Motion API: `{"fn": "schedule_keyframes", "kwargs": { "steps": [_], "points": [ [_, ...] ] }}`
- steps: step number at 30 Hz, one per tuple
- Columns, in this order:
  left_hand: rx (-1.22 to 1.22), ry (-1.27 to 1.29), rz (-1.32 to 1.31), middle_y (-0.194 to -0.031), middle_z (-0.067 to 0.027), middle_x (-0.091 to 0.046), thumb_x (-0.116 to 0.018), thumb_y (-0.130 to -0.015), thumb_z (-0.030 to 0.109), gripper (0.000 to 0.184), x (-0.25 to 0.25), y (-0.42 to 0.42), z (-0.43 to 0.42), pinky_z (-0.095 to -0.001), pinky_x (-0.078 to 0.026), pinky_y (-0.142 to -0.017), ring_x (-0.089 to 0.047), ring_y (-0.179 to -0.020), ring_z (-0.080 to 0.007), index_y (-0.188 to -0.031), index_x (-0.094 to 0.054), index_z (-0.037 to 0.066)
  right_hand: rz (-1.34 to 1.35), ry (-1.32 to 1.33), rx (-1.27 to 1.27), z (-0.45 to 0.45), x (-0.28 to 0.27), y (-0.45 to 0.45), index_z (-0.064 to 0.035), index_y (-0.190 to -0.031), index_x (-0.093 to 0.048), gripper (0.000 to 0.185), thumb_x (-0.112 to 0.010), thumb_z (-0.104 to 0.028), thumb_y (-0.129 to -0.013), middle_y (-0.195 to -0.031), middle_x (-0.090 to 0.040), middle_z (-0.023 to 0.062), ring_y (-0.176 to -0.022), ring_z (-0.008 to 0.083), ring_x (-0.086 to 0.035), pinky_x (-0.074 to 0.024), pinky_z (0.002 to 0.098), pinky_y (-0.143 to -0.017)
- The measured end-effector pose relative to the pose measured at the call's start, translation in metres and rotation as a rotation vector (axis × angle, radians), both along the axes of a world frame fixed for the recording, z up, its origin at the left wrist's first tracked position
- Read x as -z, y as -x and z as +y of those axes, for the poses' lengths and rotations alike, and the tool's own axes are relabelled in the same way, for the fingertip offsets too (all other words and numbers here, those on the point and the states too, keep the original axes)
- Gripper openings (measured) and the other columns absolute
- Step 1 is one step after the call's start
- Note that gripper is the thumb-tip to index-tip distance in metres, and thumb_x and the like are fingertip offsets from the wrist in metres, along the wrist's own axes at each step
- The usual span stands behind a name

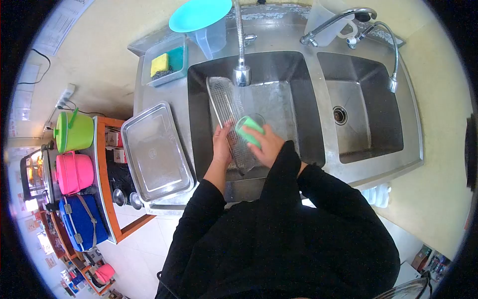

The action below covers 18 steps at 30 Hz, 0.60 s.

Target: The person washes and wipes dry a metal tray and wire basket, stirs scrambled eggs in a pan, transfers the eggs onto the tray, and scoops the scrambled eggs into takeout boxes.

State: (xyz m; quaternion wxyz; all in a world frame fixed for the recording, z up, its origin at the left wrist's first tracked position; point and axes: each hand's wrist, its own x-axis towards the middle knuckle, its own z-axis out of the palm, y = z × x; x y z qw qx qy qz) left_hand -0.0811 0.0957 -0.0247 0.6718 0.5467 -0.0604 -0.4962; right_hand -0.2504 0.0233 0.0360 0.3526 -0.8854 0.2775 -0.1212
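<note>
Head view, tilted silver mesh rack (228,108), left hand (221,145) gripping it, right hand (269,145) clutching green object (244,130)

Pale yellow walls (438,149) show at upper left and right. White floor tiles (134,259) lie at lower left. An orange-edged shelf (136,228) stands at left; above it, a white wall socket (66,94).
</note>
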Motion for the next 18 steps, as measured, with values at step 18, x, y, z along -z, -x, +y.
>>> {"fn": "schedule_keyframes", "kwargs": {
  "steps": [18],
  "points": [
    [0.104,-0.165,0.024,-0.092,-0.0068,-0.060,-0.053,-0.092,0.032,0.037,-0.008,-0.003,-0.019,-0.0313,-0.052,-0.064,-0.060,-0.074,-0.0174,-0.111,-0.056,0.001,0.166,-0.148,0.199,0.008,0.043,0.003,-0.0256,-0.137,-0.034,0.052,-0.054,-0.029,-0.088,-0.098,-0.047,0.0236,-0.080,0.0428,-0.056,-0.0470,0.0442,-0.074]
  ]
}}
